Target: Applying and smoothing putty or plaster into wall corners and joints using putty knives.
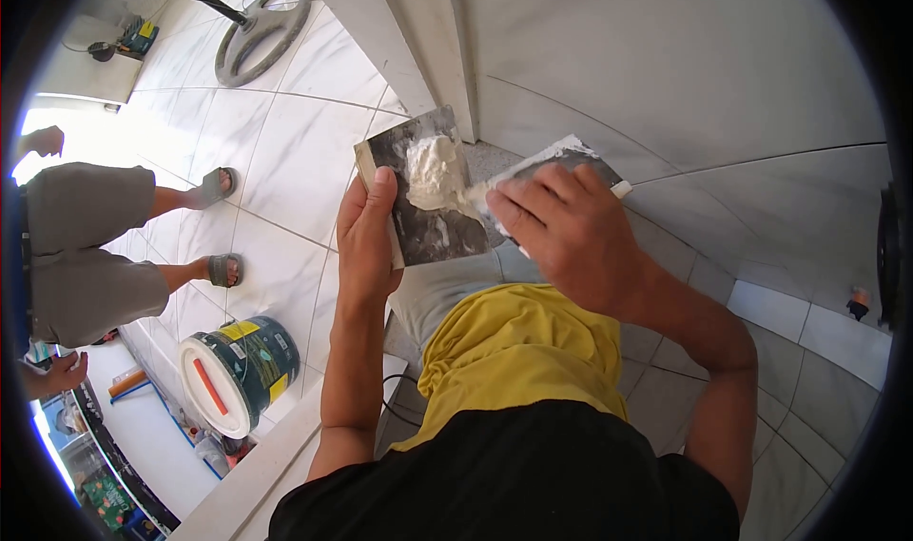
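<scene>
Paste on a hand-held board, with a second tool beside it. The mound of white paste [436, 172] sat on the upper half of the dark, smeared board [428, 241], nearer its right edge than its left; thinner streaks ran toward the lower edge. The left hand [364, 237] gripped the board at its left edge, thumb flat on the upper face, the other fingers largely hidden. The right hand [575, 237] was closed around a broad flat blade [597, 164], its fingers bent over the upper face; white residue lined the blade's rim. Paste showed in the gap beside the board's right edge, but blur there made it impossible to tell whether blade and board touched.

Handling (judged): the paste appeared soft, thick and cohesive, likely to slump if the board were tilted. Board and blade looked thin, stiff and fairly light, with slippery coated faces; the board's left edge and the blade's cleaner parts, away from the paste, offered the best hold.

Clearance: a pale post [418, 37] stood beyond the board's upper edge, and a large light wall [618, 75] bounded the right side. Freer room lay over the tiled floor [295, 151] at left, limited by another person [95, 199] and a lidded bucket [271, 351]. Yellow cloth [523, 351] lay toward the body.
</scene>
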{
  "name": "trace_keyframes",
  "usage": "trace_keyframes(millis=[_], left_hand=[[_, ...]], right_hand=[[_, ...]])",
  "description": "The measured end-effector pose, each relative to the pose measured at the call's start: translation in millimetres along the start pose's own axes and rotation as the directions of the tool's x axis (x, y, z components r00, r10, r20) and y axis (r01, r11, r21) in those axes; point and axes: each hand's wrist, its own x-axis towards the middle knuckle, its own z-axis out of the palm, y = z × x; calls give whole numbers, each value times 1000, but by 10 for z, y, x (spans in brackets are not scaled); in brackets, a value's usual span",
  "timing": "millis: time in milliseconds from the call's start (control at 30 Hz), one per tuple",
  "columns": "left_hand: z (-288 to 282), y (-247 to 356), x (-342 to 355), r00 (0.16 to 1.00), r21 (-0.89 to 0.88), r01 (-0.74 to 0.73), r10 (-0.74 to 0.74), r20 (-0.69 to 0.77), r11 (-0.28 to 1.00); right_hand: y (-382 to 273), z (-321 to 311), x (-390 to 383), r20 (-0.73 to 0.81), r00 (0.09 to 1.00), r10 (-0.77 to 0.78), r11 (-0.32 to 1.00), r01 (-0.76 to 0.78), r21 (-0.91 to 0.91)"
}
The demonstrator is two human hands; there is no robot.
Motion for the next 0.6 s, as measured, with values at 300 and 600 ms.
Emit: trace_keyframes(millis=[300, 600], left_hand=[[-886, -547, 667, 974, -383, 224, -211, 76, 896], [-1827, -1461, 972, 934, -596, 318, -353, 62, 737]], right_hand=[[630, 546, 14, 344, 643, 684, -73, -409, 910], [1091, 1495, 231, 462, 482, 745, -258, -431, 865]])
